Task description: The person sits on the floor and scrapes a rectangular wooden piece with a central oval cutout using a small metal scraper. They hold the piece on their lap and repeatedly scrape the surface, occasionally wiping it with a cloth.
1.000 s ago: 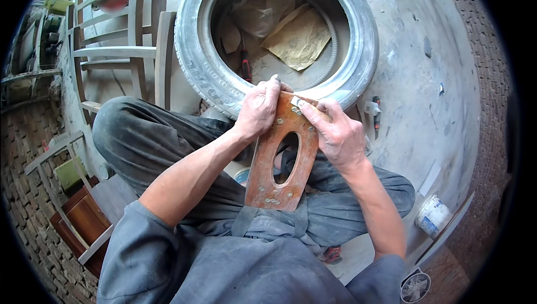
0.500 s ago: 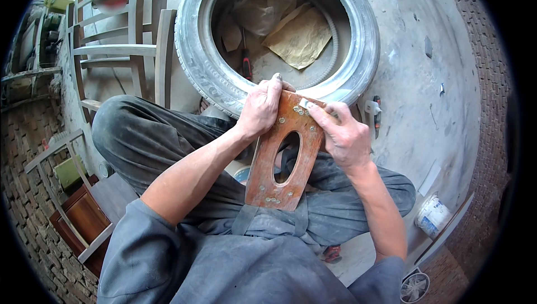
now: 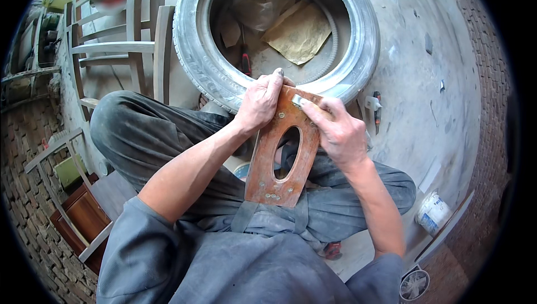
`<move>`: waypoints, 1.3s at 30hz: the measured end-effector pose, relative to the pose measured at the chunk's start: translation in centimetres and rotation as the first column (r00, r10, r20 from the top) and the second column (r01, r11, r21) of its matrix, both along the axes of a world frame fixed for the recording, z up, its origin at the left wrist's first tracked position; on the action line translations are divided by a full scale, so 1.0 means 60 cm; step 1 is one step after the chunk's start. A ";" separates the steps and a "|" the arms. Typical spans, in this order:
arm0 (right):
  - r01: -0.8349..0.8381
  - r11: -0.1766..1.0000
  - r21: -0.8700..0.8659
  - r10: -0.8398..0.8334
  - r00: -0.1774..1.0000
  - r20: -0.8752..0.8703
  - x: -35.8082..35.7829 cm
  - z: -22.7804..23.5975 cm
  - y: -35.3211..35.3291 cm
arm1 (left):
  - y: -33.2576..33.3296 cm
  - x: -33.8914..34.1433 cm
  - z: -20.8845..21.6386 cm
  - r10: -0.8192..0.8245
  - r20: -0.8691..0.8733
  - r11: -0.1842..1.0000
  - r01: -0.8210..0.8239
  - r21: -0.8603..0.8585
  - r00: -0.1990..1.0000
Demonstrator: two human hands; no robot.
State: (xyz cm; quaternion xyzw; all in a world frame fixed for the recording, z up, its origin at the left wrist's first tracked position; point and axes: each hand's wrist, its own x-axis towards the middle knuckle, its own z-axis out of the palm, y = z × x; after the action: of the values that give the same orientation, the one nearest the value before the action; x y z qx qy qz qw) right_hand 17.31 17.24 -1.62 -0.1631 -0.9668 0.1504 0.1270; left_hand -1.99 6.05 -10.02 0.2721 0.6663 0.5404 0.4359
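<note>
A reddish-brown wooden board (image 3: 283, 191) with a long oval cutout leans from my lap up to the tire's near edge. Small pale round spots dot both of its ends. My left hand (image 3: 260, 104) is closed around its upper left corner, thumb up. My right hand (image 3: 342, 136) pinches a small tool with a flat pale tip (image 3: 297, 100), which touches the board near its top edge. Fingers hide the rest of that tool, so I cannot tell its exact kind.
Beyond the board lies a dusty tire (image 3: 362, 41), with yellowish paper (image 3: 302, 33) and a screwdriver (image 3: 246, 64) inside. Wooden chair frames (image 3: 161, 55) stand at the left. A utility knife (image 3: 378, 112) lies on the floor to the right, above a white bucket (image 3: 433, 214).
The pale tip in my right hand has shifted slightly left and up across the board's top end. The board has risen slightly; my left hand keeps its grip.
</note>
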 end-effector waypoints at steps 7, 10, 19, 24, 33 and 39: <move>0.054 0.999 -0.004 -0.053 0.998 0.032 0.036 0.008 0.000 | 0.002 0.001 0.002 -0.010 -0.007 1.000 0.010 -0.005 1.000; 0.031 0.999 0.023 -0.030 0.999 -0.015 0.028 0.001 -0.002 | 0.000 0.001 0.006 -0.003 -0.013 1.000 0.002 -0.016 1.000; 0.048 0.999 -0.008 -0.048 0.999 -0.007 0.009 0.002 -0.009 | 0.001 -0.001 0.012 -0.006 -0.010 1.000 0.005 -0.017 1.000; 0.053 0.998 0.016 -0.054 0.996 0.076 0.049 0.010 0.006 | 0.002 0.003 0.008 -0.005 -0.040 1.000 0.005 -0.008 0.999; 0.066 0.998 0.008 -0.066 0.997 0.034 0.043 0.007 0.001 | 0.002 0.003 0.015 -0.006 -0.064 1.000 0.005 -0.010 0.998; 0.048 0.999 0.013 -0.047 0.999 -0.008 -0.003 0.003 -0.012 | 0.003 0.002 0.027 -0.003 -0.018 1.000 0.003 -0.008 1.000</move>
State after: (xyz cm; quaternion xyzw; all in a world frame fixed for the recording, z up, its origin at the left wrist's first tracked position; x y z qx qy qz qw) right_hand 17.12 16.53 -1.41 -0.1846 -0.9631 0.1414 0.1352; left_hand -1.88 6.21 -8.41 0.2763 0.6719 0.5346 0.4317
